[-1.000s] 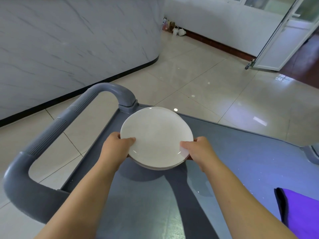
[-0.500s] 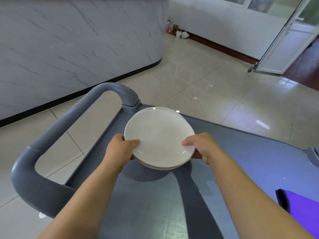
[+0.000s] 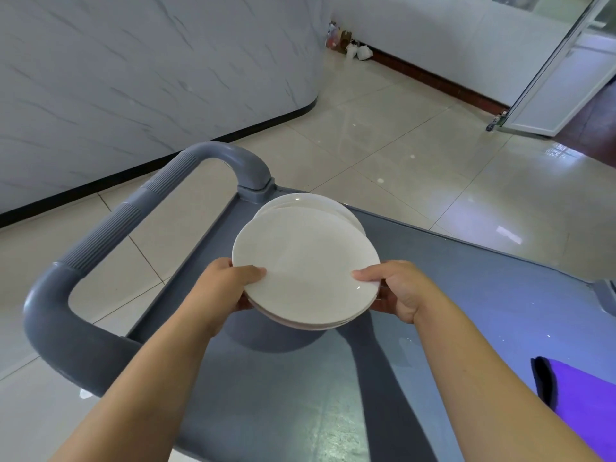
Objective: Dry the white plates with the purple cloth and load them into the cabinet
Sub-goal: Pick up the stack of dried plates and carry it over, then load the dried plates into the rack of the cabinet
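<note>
Plates (image 3: 306, 261) pinched at opposite rims by left hand (image 3: 226, 288) and right hand (image 3: 396, 291), thumbs on top. Stack looks uneven; if wet, one could be slid out between the hands and dropped onto the cart (image 3: 300, 395) below.

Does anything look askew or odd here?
The white plates held between left hand and right hand are not squarely stacked: the top plate sits nearer the person, exposing the far rim of a lower plate.
</note>
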`<state>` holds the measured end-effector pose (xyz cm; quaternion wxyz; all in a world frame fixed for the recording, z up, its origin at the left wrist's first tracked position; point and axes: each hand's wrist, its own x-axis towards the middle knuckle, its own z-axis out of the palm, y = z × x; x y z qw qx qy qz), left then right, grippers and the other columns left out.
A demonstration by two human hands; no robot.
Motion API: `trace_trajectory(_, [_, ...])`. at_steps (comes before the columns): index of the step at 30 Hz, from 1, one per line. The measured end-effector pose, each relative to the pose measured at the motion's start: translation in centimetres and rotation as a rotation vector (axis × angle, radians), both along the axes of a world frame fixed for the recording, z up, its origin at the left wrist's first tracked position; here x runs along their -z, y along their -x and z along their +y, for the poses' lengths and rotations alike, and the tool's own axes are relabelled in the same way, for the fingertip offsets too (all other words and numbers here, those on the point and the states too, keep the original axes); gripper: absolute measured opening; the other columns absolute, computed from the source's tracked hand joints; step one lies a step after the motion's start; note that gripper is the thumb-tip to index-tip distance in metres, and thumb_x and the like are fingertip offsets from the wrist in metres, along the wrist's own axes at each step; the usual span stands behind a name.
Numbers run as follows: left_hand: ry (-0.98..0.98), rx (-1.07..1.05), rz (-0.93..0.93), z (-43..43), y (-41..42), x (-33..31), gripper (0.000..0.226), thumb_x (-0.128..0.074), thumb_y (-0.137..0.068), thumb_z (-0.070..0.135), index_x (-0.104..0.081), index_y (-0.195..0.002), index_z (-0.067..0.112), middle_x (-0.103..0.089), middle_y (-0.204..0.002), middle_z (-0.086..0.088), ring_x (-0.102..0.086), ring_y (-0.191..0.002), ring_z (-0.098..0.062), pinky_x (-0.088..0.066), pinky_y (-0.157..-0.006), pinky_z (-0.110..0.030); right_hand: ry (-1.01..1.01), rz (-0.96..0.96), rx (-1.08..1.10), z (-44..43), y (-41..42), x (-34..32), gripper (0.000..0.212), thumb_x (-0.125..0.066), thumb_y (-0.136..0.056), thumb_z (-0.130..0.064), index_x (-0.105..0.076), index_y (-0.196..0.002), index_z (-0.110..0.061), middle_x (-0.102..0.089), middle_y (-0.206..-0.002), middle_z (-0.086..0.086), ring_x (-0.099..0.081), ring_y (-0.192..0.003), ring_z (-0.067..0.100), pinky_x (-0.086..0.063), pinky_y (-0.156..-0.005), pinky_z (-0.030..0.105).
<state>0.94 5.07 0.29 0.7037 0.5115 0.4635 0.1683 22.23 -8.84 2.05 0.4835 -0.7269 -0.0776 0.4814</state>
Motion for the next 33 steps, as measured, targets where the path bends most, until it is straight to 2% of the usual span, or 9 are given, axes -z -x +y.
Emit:
trace_trajectory(4, [-0.022, -0.065, -0.005, -0.5, -0.8, 0.0, 0.021, -0.064, -0.09, 0.024, -0.063, -0.108, 0.013, -0.07, -0.106, -0.01, -0.068, -0.095, -0.029, -0.056, -0.075, -0.038, 0.001, -0.049, -0.026, 0.2, -0.1, -0.1, 0.016, -0.073, -0.077, -0.001, -0.065, -0.091, -0.003, -0.071, -0.067, 0.003, -0.066, -0.054, 0.014, -0.05, -0.048, 0.021])
trace_trajectory(7, [-0.053, -0.059, -0.004, -0.8, -0.8, 0.1, 0.031, -0.072, -0.078, 0.041, -0.065, -0.101, 0.022, -0.071, -0.105, -0.004, -0.068, -0.097, -0.025, -0.056, -0.085, -0.043, -0.006, -0.084, -0.049, 0.1, 0.0, -0.2, 0.013, -0.072, -0.079, -0.001, -0.064, -0.089, -0.004, -0.071, -0.065, 0.001, -0.066, -0.057, 0.015, -0.051, -0.051, 0.024])
trace_trajectory(10, [-0.073, -0.039, -0.029, -1.0, -0.4, 0.3, 0.024, -0.072, -0.08, 0.039, -0.065, -0.1, 0.027, -0.071, -0.106, 0.0, -0.067, -0.099, -0.023, -0.054, -0.091, -0.044, -0.032, -0.095, -0.076, -0.3, 0.5, -0.1, 0.013, -0.069, -0.082, 0.001, -0.064, -0.093, -0.005, -0.072, -0.075, 0.004, -0.066, -0.067, 0.02, -0.053, -0.058, 0.028])
trace_trajectory(15, [-0.131, -0.003, -0.141, -1.0, 0.0, 0.0, 0.057, -0.072, -0.066, 0.048, -0.063, -0.118, 0.026, -0.071, -0.112, 0.003, -0.067, -0.105, -0.023, -0.05, -0.095, -0.05, -0.155, -0.088, -0.067, -1.3, 1.3, 0.2, 0.035, -0.064, -0.085, 0.006, -0.058, -0.119, -0.004, -0.071, -0.108, 0.013, -0.068, -0.095, 0.028, -0.057, -0.075, 0.039])
trace_trajectory(18, [-0.129, 0.005, -0.242, -0.7, -0.4, -0.7, 0.073, -0.076, -0.058, 0.051, -0.056, -0.124, 0.027, -0.068, -0.118, 0.0, -0.065, -0.108, -0.025, -0.05, -0.095, -0.053, -0.28, -0.109, -0.021, -2.1, 1.5, 0.1, 0.06, -0.071, -0.072, 0.0, -0.049, -0.128, -0.002, -0.067, -0.118, 0.015, -0.066, -0.106, 0.03, -0.056, -0.082, 0.042])
trace_trajectory(20, [-0.126, 0.025, -0.311, -0.9, -0.8, -0.9, 0.065, -0.078, -0.061, 0.043, -0.054, -0.121, 0.028, -0.067, -0.117, 0.0, -0.065, -0.109, -0.025, -0.051, -0.095, -0.053, -0.351, -0.139, 0.02, -3.0, 1.6, -0.2, 0.071, -0.07, -0.066, -0.008, -0.044, -0.132, -0.003, -0.064, -0.123, 0.015, -0.063, -0.112, 0.031, -0.054, -0.089, 0.043])
trace_trajectory(25, [-0.187, 0.078, -0.392, -3.0, -1.8, -1.8, 0.056, -0.075, -0.059, 0.042, -0.05, -0.109, 0.037, -0.07, -0.095, 0.018, -0.067, -0.096, -0.013, -0.054, -0.082, -0.041, -0.473, -0.254, 0.042, -6.8, 2.2, -1.7, 0.068, -0.068, -0.07, -0.005, -0.044, -0.134, -0.005, -0.064, -0.124, 0.014, -0.063, -0.114, 0.028, -0.052, -0.096, 0.042])
trace_trajectory(30, [-0.231, 0.202, -0.445, -6.1, -3.4, -3.3, 0.038, -0.068, -0.07, 0.034, -0.055, -0.103, 0.049, -0.069, -0.106, 0.012, -0.066, -0.102, -0.019, -0.055, -0.081, -0.044, -0.468, -0.345, 0.208, -12.7, 3.5, -2.9, 0.079, -0.071, -0.068, -0.012, -0.035, -0.138, -0.011, -0.059, -0.131, 0.008, -0.06, -0.118, 0.023, -0.05, -0.097, 0.042])
trace_trajectory(33, [-0.29, 0.342, -0.461, -8.8, -4.3, -4.0, 0.043, -0.069, -0.069, 0.039, -0.055, -0.11, 0.04, -0.068, -0.109, 0.007, -0.065, -0.103, -0.019, -0.055, -0.082, -0.044, -0.44, -0.424, 0.314, -17.3, 5.3, -3.4, 0.076, -0.07, -0.069, -0.013, -0.037, -0.137, -0.009, -0.06, -0.129, 0.009, -0.061, -0.117, 0.023, -0.049, -0.099, 0.043])
